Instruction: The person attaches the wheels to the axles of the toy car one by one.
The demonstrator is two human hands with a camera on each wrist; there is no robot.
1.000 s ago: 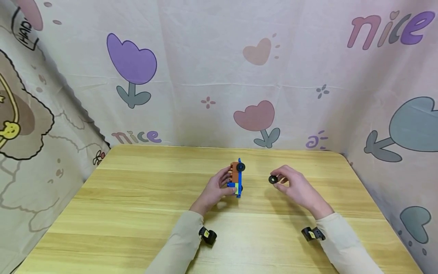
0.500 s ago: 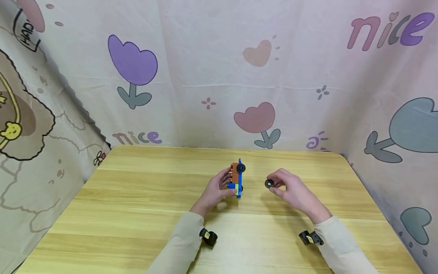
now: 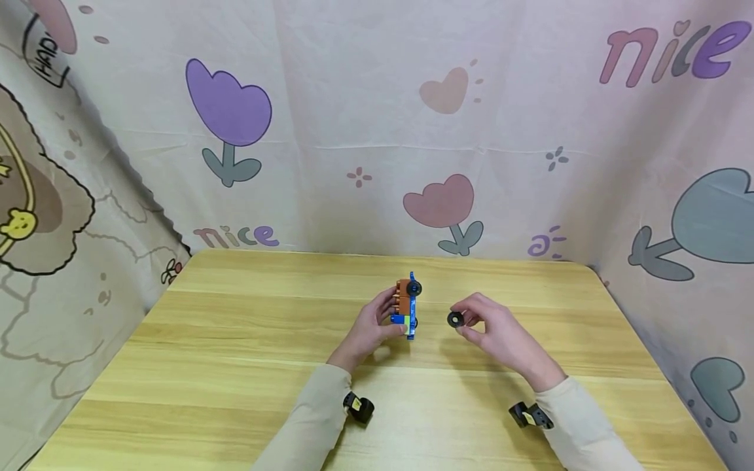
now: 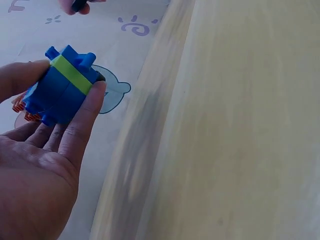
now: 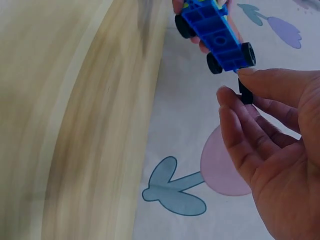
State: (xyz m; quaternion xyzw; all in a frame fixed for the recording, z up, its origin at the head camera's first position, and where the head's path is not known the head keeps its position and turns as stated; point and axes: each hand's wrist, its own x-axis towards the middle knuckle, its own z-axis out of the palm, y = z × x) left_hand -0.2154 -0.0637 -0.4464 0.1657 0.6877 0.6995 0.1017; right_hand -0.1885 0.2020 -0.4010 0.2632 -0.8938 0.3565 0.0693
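My left hand (image 3: 368,332) grips a toy car built of blocks (image 3: 404,304), tipped on end above the table. Orange blocks, a blue block and a yellow-green strip sit on its blue base, which faces right. The right wrist view shows the ribbed underside of the base (image 5: 216,37) with three black wheels on it. Between thumb and fingertips, my right hand (image 3: 501,332) pinches a loose black wheel (image 3: 450,320) with a pale centre. A short gap separates that wheel from the car in the head view. In the left wrist view the blue end (image 4: 57,95) lies between thumb and fingers.
Both hands are over a light wooden table (image 3: 247,314). Behind it hangs a pale printed cloth (image 3: 347,85) with tulips and lettering, and more cloth closes off the sides. Small black devices (image 3: 360,409) are strapped at both wrists.
My right hand has brought the loose wheel left and slightly toward me, closer to the car. The left hand and the car have stayed almost still.
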